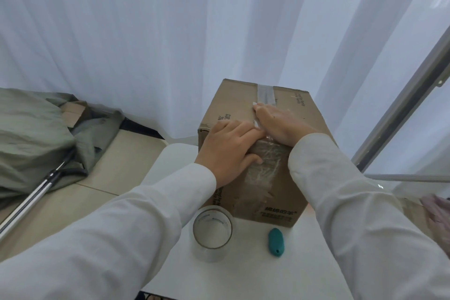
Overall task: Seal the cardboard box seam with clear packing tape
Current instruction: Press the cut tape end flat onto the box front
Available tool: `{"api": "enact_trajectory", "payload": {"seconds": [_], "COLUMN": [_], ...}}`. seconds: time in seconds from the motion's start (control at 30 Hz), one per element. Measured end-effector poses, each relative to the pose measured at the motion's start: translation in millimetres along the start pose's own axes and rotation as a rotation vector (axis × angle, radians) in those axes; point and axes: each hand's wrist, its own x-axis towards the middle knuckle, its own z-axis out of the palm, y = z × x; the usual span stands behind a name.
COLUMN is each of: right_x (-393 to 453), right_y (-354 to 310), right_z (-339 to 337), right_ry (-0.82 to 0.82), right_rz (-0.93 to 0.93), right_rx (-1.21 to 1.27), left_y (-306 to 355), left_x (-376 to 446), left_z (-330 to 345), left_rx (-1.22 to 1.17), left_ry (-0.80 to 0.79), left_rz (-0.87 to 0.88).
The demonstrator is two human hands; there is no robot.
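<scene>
We pressed our left hand and right hand flat, side by side, on the box at centre frame, hiding the middle of the tape strip. Near the box's lower edge lay the roll and a teal cutter; table lay bare below.

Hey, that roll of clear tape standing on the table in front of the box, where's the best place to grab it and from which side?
The tape roll stands on one flat face with its open core pointing up, clear of the cardboard box and the teal cutter. Coming from above is probably easiest: thumb inside the core, fingers on the outer wall, at the near rim. The left hand is closer.
</scene>
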Motion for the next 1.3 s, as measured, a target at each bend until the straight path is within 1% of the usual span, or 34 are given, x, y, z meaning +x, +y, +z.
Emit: {"api": "enact_trajectory", "payload": {"seconds": [0.13, 0.27, 0.33, 0.5, 0.57, 0.67, 0.77, 0.83, 0.93, 1.07, 1.17, 1.3], "right_x": [7, 6, 3, -12, -25, -48, -71, -80, -88, -86, -84, -82], "right_y": [-2, -2, -2, -4, -5, -3, 12, 29, 45, 50, 55, 56], "right_z": [3, 3, 4, 5, 6, 13, 19, 24, 38, 56, 65, 76], "right_ry": [0.012, 0.039, 0.038, 0.059, 0.077, 0.2, 0.33, 0.395, 0.519, 0.644, 0.687, 0.676], "right_rz": [-0.003, -0.018, -0.027, -0.053, -0.082, -0.172, -0.241, -0.244, -0.242, -0.253, -0.258, -0.199], "right_rx": [-0.018, 0.014, 0.019, -0.027, -0.007, -0.033, -0.262, -0.368, -0.401, -0.418, -0.453, -0.519], "left_y": [1, 4, 5, 4, 4, 2, 0, -2, -3, 0, 2, 3], "left_x": [-2, -2, 0, 3, 4, 4, 2, 0, -7, -12, -13, -14], "left_z": [-2, -3, -4, -7, -8, -11, -10, -6, 6, 21, 26, 29], "left_rx": [-0.031, -0.008, 0.001, -0.036, -0.044, -0.046, -0.028, 0.027, 0.196, 0.272, 0.297, 0.344], "left_ry": [-0.047, -0.04, -0.035, -0.071, -0.092, -0.112, -0.07, -0.034, -0.013, 0.047, 0.061, 0.031], "left_rz": [-0.01, -0.038, -0.048, -0.075, -0.071, -0.057, -0.031, 0.012, 0.057, 0.044, 0.034, 0.027]}}
